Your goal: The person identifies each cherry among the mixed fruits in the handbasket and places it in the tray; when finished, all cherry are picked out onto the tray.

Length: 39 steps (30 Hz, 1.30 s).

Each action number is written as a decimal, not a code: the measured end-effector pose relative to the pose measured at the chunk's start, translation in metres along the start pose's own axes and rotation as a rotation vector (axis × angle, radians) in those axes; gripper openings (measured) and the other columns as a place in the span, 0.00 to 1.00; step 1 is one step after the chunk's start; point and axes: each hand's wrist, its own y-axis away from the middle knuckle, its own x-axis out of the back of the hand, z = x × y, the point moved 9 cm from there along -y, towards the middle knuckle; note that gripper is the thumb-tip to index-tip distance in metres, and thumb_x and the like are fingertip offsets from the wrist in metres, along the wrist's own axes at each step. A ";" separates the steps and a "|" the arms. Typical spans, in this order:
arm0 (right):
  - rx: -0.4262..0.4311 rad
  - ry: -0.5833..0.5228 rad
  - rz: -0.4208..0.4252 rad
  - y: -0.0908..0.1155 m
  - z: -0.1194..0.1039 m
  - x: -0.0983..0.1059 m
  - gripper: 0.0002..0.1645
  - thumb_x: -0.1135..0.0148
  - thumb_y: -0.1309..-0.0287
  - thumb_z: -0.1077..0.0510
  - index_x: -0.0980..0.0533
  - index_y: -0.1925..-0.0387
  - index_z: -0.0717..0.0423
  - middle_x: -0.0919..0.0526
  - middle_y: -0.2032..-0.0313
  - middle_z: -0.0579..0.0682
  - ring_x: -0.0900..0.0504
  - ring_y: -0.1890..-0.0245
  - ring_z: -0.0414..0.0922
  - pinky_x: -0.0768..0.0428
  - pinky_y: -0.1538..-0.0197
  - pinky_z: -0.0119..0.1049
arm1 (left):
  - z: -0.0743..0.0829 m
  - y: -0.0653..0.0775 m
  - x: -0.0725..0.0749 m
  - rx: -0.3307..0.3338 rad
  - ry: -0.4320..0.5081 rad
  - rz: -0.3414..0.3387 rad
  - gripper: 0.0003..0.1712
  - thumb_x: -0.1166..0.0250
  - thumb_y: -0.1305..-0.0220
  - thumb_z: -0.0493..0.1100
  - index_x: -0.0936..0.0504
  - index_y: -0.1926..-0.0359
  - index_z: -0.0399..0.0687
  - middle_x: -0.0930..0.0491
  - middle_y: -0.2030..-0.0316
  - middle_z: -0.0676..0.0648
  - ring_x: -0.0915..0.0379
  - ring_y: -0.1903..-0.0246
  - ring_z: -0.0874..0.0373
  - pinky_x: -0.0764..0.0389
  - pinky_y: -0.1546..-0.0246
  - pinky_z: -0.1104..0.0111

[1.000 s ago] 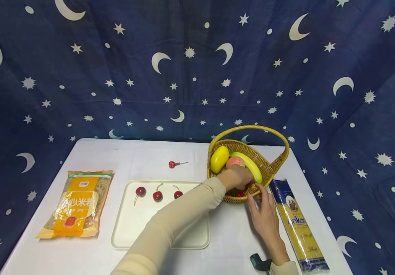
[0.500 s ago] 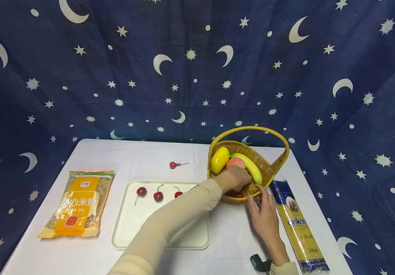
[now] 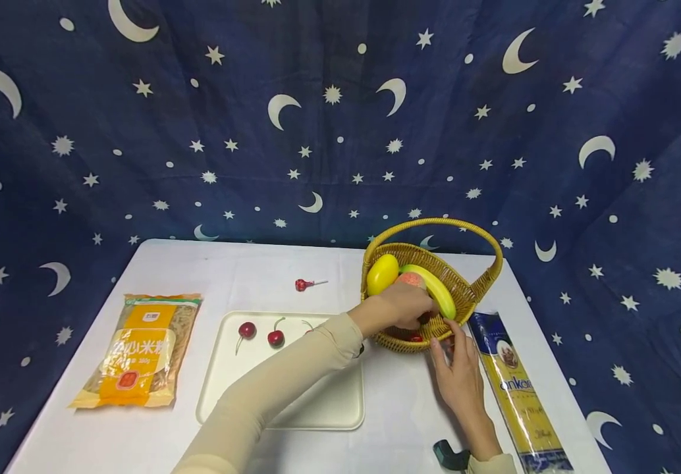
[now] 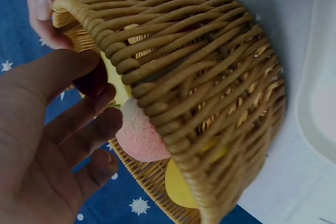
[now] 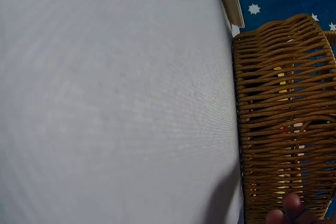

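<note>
A wicker basket (image 3: pixel 473 289) with a tall handle holds a yellow mango-like fruit (image 3: pixel 382 274), a banana (image 3: pixel 435 289) and a pink round fruit (image 3: pixel 413 280). My left hand (image 3: pixel 402 306) reaches into its front. In the left wrist view, the thumb and a finger of this hand pinch a dark red cherry (image 4: pixel 92 80) just at the rim; the other fingers are loosely bent. Something red (image 3: pixel 415 338) shows low in the basket. With its fingertips at the basket's front right rim, my right hand (image 3: pixel 459 375) holds the basket; only its fingertips (image 5: pixel 291 203) appear in the right wrist view.
A cream tray (image 3: pixel 317 421) bears several cherries (image 3: pixel 276 338), partly behind the left forearm. Behind it lies a red lollipop (image 3: pixel 301 284). A rice noodle bag (image 3: pixel 139 355) lies at left, a pasta pack (image 3: pixel 518 388) at right. A dark curved object (image 3: pixel 450 455) sits near the right wrist.
The left hand has drawn slightly left within the basket's front. My right hand keeps its place at the rim. The head view has shifted a little.
</note>
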 end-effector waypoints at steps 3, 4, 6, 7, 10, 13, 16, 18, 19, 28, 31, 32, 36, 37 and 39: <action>0.003 0.002 0.004 0.000 0.000 0.000 0.33 0.43 0.22 0.46 0.36 0.22 0.47 0.24 0.50 0.58 0.26 0.53 0.52 0.31 0.58 0.42 | -0.001 0.009 0.006 -0.025 0.011 0.075 0.20 0.28 0.30 0.47 0.15 0.39 0.64 0.13 0.54 0.60 0.21 0.52 0.65 0.18 0.49 0.71; 0.004 0.000 0.006 0.000 0.000 0.000 0.33 0.43 0.22 0.46 0.36 0.22 0.47 0.24 0.50 0.58 0.26 0.54 0.53 0.31 0.59 0.42 | -0.001 0.012 0.008 -0.031 0.017 0.100 0.20 0.28 0.31 0.47 0.15 0.39 0.63 0.13 0.53 0.60 0.21 0.51 0.64 0.18 0.51 0.71; 0.005 -0.002 0.006 0.000 0.000 0.000 0.33 0.43 0.22 0.47 0.36 0.22 0.47 0.24 0.50 0.58 0.26 0.54 0.52 0.32 0.59 0.42 | -0.002 0.019 0.012 -0.035 0.019 0.141 0.22 0.28 0.30 0.47 0.16 0.37 0.64 0.14 0.50 0.58 0.21 0.51 0.63 0.17 0.51 0.70; 0.006 0.000 0.006 0.000 0.000 0.000 0.33 0.43 0.22 0.47 0.36 0.22 0.47 0.24 0.50 0.58 0.26 0.54 0.52 0.32 0.59 0.42 | -0.002 0.023 0.014 -0.036 0.020 0.160 0.23 0.29 0.30 0.47 0.17 0.36 0.65 0.14 0.48 0.57 0.21 0.51 0.63 0.17 0.53 0.69; 0.011 -0.003 0.011 0.000 -0.001 0.001 0.33 0.42 0.22 0.47 0.36 0.22 0.48 0.23 0.51 0.59 0.27 0.54 0.52 0.32 0.59 0.42 | -0.003 0.034 0.017 -0.040 0.020 0.216 0.24 0.31 0.28 0.47 0.18 0.34 0.66 0.15 0.45 0.55 0.19 0.58 0.62 0.15 0.57 0.69; 0.014 -0.003 0.017 0.000 -0.002 0.001 0.33 0.42 0.22 0.47 0.36 0.22 0.49 0.23 0.51 0.59 0.27 0.54 0.52 0.32 0.58 0.42 | -0.003 0.046 0.019 -0.045 0.007 0.262 0.23 0.32 0.28 0.47 0.18 0.35 0.66 0.16 0.47 0.54 0.20 0.67 0.61 0.16 0.64 0.69; 0.015 -0.008 0.017 0.000 -0.002 0.002 0.33 0.42 0.22 0.48 0.36 0.22 0.49 0.23 0.52 0.59 0.27 0.54 0.52 0.32 0.58 0.42 | -0.003 0.056 0.019 -0.040 -0.010 0.294 0.22 0.32 0.28 0.48 0.18 0.35 0.66 0.17 0.49 0.54 0.23 0.72 0.61 0.18 0.69 0.71; 0.015 -0.010 0.016 0.000 -0.003 0.002 0.33 0.42 0.22 0.48 0.36 0.22 0.50 0.23 0.52 0.59 0.26 0.54 0.53 0.32 0.59 0.42 | -0.003 0.063 0.019 -0.035 -0.017 0.312 0.23 0.32 0.28 0.48 0.18 0.35 0.66 0.17 0.49 0.54 0.23 0.72 0.61 0.18 0.70 0.71; 0.016 -0.011 0.015 0.000 -0.003 0.002 0.33 0.42 0.22 0.48 0.36 0.22 0.50 0.23 0.52 0.60 0.26 0.55 0.53 0.32 0.59 0.41 | -0.003 0.066 0.019 -0.030 -0.021 0.321 0.23 0.31 0.28 0.49 0.18 0.35 0.67 0.17 0.49 0.54 0.23 0.73 0.61 0.18 0.71 0.71; 0.016 -0.010 0.010 0.000 -0.002 -0.001 0.33 0.43 0.22 0.48 0.37 0.22 0.50 0.24 0.52 0.59 0.26 0.55 0.53 0.32 0.59 0.41 | -0.002 0.090 0.029 -0.020 0.000 0.423 0.23 0.31 0.29 0.49 0.18 0.35 0.67 0.17 0.49 0.55 0.25 0.74 0.63 0.20 0.71 0.73; 0.018 -0.011 0.011 0.000 -0.002 -0.001 0.33 0.42 0.22 0.48 0.36 0.22 0.49 0.23 0.52 0.59 0.25 0.54 0.54 0.32 0.59 0.42 | -0.003 0.099 0.031 -0.018 0.020 0.452 0.24 0.30 0.29 0.49 0.18 0.34 0.66 0.16 0.49 0.55 0.25 0.73 0.64 0.20 0.70 0.73; 0.019 -0.012 0.013 0.000 -0.002 -0.001 0.33 0.42 0.22 0.48 0.36 0.22 0.49 0.23 0.52 0.59 0.25 0.54 0.54 0.32 0.58 0.42 | -0.003 0.102 0.031 -0.014 0.027 0.458 0.24 0.29 0.30 0.49 0.18 0.35 0.66 0.16 0.48 0.55 0.25 0.73 0.64 0.20 0.71 0.73; 0.019 -0.017 0.012 0.000 -0.002 -0.001 0.33 0.42 0.22 0.48 0.36 0.22 0.49 0.23 0.52 0.59 0.25 0.54 0.54 0.32 0.58 0.42 | -0.006 0.114 0.031 0.002 0.052 0.475 0.24 0.28 0.30 0.49 0.18 0.35 0.66 0.17 0.46 0.55 0.24 0.73 0.63 0.21 0.73 0.73; 0.019 -0.016 0.009 -0.001 -0.002 -0.001 0.33 0.43 0.22 0.48 0.36 0.22 0.49 0.23 0.51 0.59 0.25 0.54 0.54 0.31 0.58 0.42 | -0.007 0.117 0.031 0.007 0.061 0.479 0.24 0.28 0.30 0.49 0.18 0.35 0.66 0.17 0.46 0.55 0.24 0.73 0.63 0.22 0.74 0.73; 0.017 -0.017 0.007 -0.001 -0.002 -0.002 0.33 0.43 0.21 0.48 0.37 0.22 0.48 0.24 0.51 0.59 0.25 0.54 0.54 0.31 0.57 0.43 | -0.009 0.124 0.030 0.018 0.073 0.490 0.24 0.29 0.30 0.49 0.18 0.35 0.66 0.17 0.46 0.56 0.25 0.73 0.64 0.24 0.74 0.74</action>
